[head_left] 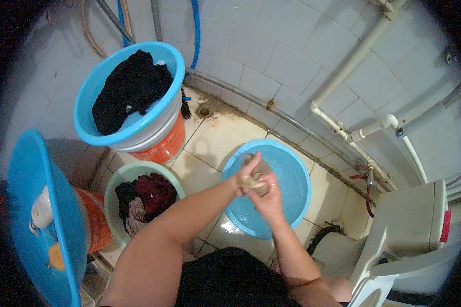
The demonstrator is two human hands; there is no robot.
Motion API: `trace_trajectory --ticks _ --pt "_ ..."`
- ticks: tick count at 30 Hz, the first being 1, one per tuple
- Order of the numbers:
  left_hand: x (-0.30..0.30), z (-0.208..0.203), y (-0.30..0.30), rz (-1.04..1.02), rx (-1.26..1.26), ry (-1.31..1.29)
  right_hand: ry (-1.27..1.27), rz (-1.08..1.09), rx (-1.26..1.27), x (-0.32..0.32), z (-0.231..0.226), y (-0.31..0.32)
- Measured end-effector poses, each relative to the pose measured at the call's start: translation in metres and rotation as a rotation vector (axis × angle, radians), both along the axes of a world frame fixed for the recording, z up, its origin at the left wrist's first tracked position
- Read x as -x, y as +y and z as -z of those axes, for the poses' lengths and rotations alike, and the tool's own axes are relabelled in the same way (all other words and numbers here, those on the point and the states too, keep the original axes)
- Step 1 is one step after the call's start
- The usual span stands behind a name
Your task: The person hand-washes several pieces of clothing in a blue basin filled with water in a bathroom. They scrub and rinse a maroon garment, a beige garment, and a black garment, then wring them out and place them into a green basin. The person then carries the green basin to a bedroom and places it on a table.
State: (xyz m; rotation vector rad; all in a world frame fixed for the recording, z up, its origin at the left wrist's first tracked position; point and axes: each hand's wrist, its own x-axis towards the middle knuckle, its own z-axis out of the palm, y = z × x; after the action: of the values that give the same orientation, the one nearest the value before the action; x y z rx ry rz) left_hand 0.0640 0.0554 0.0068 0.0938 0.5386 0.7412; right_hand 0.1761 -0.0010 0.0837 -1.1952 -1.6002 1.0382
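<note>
A light blue basin (pixel 293 176) with water in it stands on the tiled floor in front of me. Above it, my left hand (pixel 244 178) and my right hand (pixel 269 198) are pressed together around a small wet greyish-beige cloth (pixel 262 168). Fingers of both hands are closed on the bunched cloth, and my palms hide part of it. What kind of garment or cloth it is cannot be made out.
A pale green tub (pixel 112 189) of dark clothes stands left of the basin. Behind it, a blue basin (pixel 83 110) with black clothing sits on a bucket (pixel 164 140). Another blue basin (pixel 28 169) is at far left. A toilet (pixel 404 225) and wall pipes (pixel 343 66) are at right.
</note>
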Motion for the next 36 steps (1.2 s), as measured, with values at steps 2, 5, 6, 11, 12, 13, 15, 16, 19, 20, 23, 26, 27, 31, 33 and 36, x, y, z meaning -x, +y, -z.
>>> trace_trajectory --ticks 2,5,6,11,12,13,15,16,19,20,23,26,27,31,33,36 --pt "0.002 -0.011 0.000 -0.024 -0.009 -0.009 -0.216 -0.037 -0.258 0.014 -0.019 -0.008" --pt "-0.002 -0.039 -0.007 -0.134 0.046 0.019 -0.136 0.068 -0.190 0.023 -0.021 -0.017" --pt "-0.005 -0.043 -0.009 -0.165 0.071 0.040 -0.166 0.098 -0.175 0.023 -0.020 -0.016" --pt "-0.022 -0.030 -0.027 -0.328 -0.117 -0.054 -0.425 0.286 -0.175 0.017 -0.004 0.009" --pt "-0.022 -0.010 -0.025 -0.299 -0.112 -0.090 -0.518 0.252 -0.100 0.014 -0.005 0.013" --pt "-0.022 0.001 -0.024 -0.266 -0.109 -0.127 -0.507 0.274 -0.017 0.008 -0.002 0.021" --pt "-0.025 0.005 -0.021 -0.182 -0.040 0.366 -0.480 0.318 0.158 -0.007 0.024 0.037" --pt "-0.024 0.008 -0.020 -0.136 -0.004 0.616 -0.442 0.347 0.226 -0.020 0.038 0.043" --pt "-0.019 -0.023 -0.020 0.119 0.042 0.761 -0.376 0.458 0.260 -0.065 0.080 0.056" --pt "-0.015 -0.016 -0.016 0.178 -0.009 0.857 -0.382 0.477 0.160 -0.078 0.098 0.051" --pt "-0.001 0.032 -0.011 0.430 -0.272 1.251 -0.817 0.274 0.127 -0.085 0.112 0.025" --pt "-0.002 0.062 -0.011 0.668 -0.672 1.630 -1.129 -0.037 0.112 -0.076 0.117 -0.002" --pt "-0.010 0.065 -0.019 0.636 -0.691 1.629 -0.959 -0.033 0.259 -0.081 0.142 0.001" --pt "-0.014 0.053 -0.028 0.726 -0.587 1.452 -0.104 0.154 0.812 -0.097 0.199 0.016" --pt "-0.012 0.064 -0.028 0.578 -0.494 1.283 0.114 0.213 0.762 -0.098 0.200 0.020" --pt "-0.010 0.015 -0.026 0.312 -0.175 1.015 0.007 0.094 0.342 -0.076 0.138 0.014"
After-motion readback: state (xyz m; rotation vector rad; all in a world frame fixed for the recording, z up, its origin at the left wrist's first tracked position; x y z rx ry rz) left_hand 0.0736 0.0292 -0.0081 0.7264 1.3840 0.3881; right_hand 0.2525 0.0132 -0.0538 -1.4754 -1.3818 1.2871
